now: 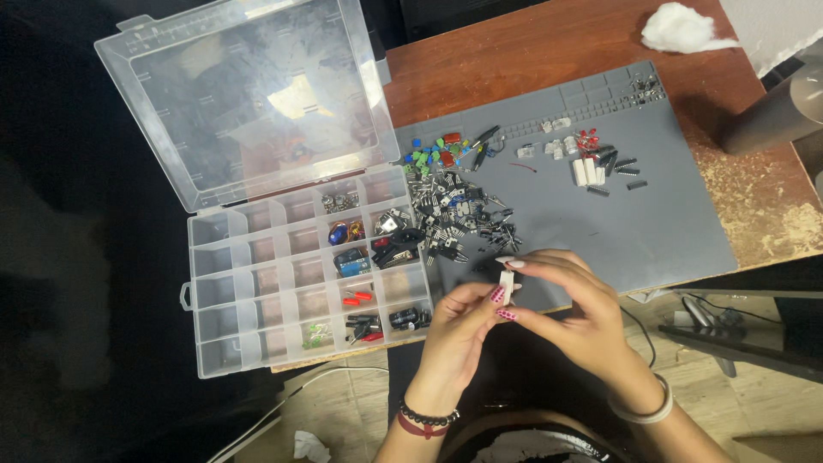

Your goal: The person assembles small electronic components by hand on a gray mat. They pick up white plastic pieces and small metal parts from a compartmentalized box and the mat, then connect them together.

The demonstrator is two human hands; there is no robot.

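White part (507, 287) between hands, mat (669, 231) edge.

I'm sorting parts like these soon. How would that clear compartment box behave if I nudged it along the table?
The clear compartment box is thin plastic with only a few cells filled, so it probably slides easily. Its open lid leans back past the wooden table, so it might tip backward. The small loose parts inside would likely rattle or hop between cells.
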